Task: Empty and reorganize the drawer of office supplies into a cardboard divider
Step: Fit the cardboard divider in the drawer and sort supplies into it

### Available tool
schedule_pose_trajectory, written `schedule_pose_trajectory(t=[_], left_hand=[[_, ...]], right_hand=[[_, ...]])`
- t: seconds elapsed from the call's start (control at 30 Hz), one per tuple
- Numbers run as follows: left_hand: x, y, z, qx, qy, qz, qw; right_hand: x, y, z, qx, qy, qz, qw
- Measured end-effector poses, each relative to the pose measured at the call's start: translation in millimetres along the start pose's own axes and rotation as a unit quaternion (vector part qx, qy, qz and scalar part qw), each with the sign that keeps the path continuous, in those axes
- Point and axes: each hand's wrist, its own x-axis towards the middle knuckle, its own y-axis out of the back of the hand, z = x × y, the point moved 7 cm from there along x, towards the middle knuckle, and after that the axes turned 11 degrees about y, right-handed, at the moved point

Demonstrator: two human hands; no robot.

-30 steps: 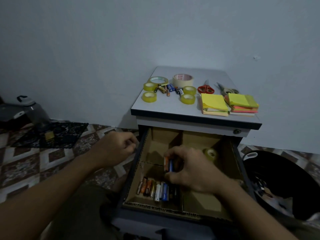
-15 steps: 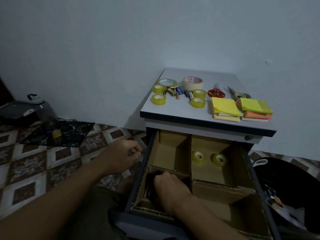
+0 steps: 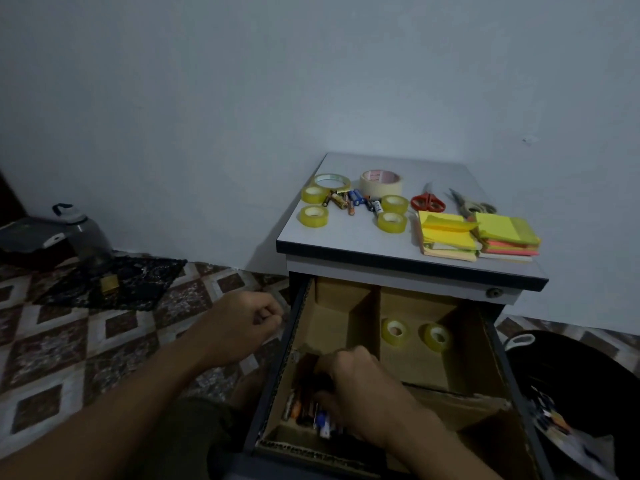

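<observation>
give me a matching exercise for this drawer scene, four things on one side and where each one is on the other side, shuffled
Things
1. red scissors
2. right hand
3. two tape rolls standing on edge
4. left hand

Places
A. rear compartment of the cardboard divider, right of its middle wall
B. cabinet top, left of the sticky notes
C. front left compartment, fingers curled on batteries
D. outside the drawer, by its left side

Pairs: 1-B, 2-C, 3-A, 4-D
</observation>
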Motion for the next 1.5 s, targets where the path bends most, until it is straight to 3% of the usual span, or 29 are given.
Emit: schedule_pose_trajectory(t=[0.13, 0.3, 0.53, 0.67, 0.87, 1.03, 1.2, 1.5], left_hand=[[11, 20, 26, -0.059, -0.013, 0.048, 0.997], [43, 51, 68, -0.093, -0.052, 0.096, 0.990], [127, 64, 93, -0.051, -0.023, 0.116, 0.992], [173, 59, 99, 0.000, -0.014, 0.111, 0.994], [211, 38, 111, 0.124, -0.030, 0.076, 0.989], [214, 23, 116, 0.221, -0.045, 0.060, 0.972], [215, 23, 119, 0.153, -0.059, 0.054, 0.985], [215, 33, 122, 0.077, -0.017, 0.042, 0.996]], right_hand=[[-4, 43, 2, 0.059, -0.019, 0.035, 0.997], [2, 124, 19, 0.015, -0.008, 0.135, 0.991], [48, 216, 75, -0.088, -0.019, 0.254, 0.963], [85, 231, 111, -0.115, -0.069, 0.226, 0.965], [120, 222, 129, -0.140, -0.089, 0.121, 0.979], [126, 221, 137, -0.154, -0.098, 0.109, 0.977], [127, 216, 135, -0.136, -0.090, 0.076, 0.984], [130, 217, 131, -0.091, -0.063, 0.108, 0.988]])
